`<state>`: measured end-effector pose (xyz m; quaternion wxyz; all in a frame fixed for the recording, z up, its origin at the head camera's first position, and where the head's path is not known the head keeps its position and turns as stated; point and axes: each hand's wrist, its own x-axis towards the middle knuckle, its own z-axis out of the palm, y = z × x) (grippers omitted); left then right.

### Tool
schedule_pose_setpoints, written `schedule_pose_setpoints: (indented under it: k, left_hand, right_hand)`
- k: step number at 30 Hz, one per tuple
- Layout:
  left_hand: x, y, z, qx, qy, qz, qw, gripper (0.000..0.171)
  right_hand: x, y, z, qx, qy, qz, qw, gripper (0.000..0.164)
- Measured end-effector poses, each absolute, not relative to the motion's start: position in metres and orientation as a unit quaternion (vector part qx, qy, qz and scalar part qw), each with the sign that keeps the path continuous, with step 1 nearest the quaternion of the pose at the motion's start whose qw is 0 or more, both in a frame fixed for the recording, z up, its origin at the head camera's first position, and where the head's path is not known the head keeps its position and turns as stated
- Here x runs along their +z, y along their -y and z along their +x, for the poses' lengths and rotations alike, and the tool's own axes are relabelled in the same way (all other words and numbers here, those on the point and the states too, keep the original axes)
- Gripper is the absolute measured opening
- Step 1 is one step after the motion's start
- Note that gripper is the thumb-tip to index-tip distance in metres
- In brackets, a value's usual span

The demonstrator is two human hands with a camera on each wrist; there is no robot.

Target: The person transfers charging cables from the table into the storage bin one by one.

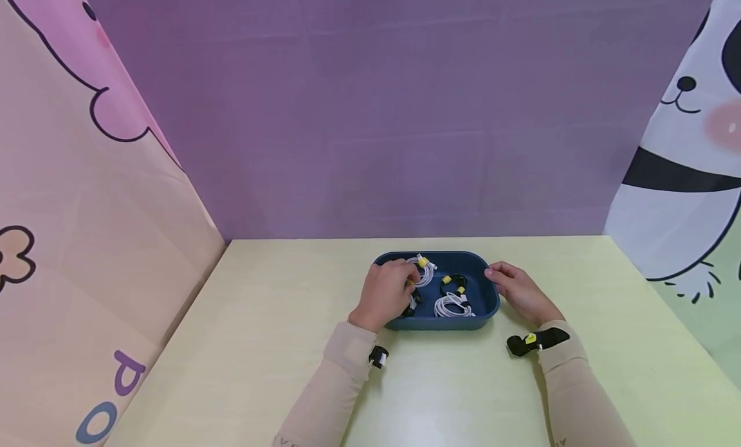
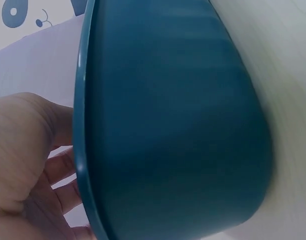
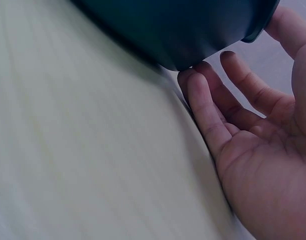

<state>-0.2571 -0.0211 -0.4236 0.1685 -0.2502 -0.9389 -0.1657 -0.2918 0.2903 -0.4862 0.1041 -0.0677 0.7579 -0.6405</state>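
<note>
A dark blue plastic bin (image 1: 431, 323) stands on the table and holds several coiled cables. My left hand (image 1: 384, 294) reaches over its left end, fingers bent down among the cables. A yellow piece shows right at those fingertips, above a black-and-white cable bundle (image 1: 412, 303); I cannot tell whether they pinch it. In the left wrist view the bin's wall (image 2: 178, 120) hides the fingertips. At the other end my right hand (image 1: 520, 292) holds the bin, thumb at the rim and fingers (image 3: 200, 92) against the outside low down.
Inside the bin lie a white coil with a yellow tie (image 1: 425, 272), a small black coil with yellow parts (image 1: 453, 283) and another white coil (image 1: 453, 306). A purple backdrop (image 1: 405, 112) rises behind the pale table (image 1: 289, 305), with printed cloth (image 1: 87, 209) at the sides.
</note>
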Motion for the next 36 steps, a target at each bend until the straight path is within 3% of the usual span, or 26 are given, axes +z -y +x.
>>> schedule_pose_setpoints:
  k: [6,22,31,36]
  left_hand:
    - [-0.424,0.019,-0.261,-0.154,0.942,-0.248,0.163,0.01]
    - [-0.422,0.01,-0.265,-0.116,0.955,-0.241,0.126,0.01]
    - [-0.422,0.005,-0.268,-0.127,0.953,-0.252,0.107,0.009]
    - [-0.425,0.001,-0.271,-0.119,0.956,-0.25,0.098,0.011]
  right_hand:
    - [-0.485,-0.289,-0.291,-0.649,-0.75,-0.068,0.103,0.039]
    - [-0.488,-0.292,-0.293,-0.651,-0.749,-0.072,0.103,0.044]
    - [-0.49,-0.292,-0.295,-0.657,-0.743,-0.071,0.102,0.035]
    - [-0.489,-0.292,-0.294,-0.658,-0.742,-0.069,0.104,0.038]
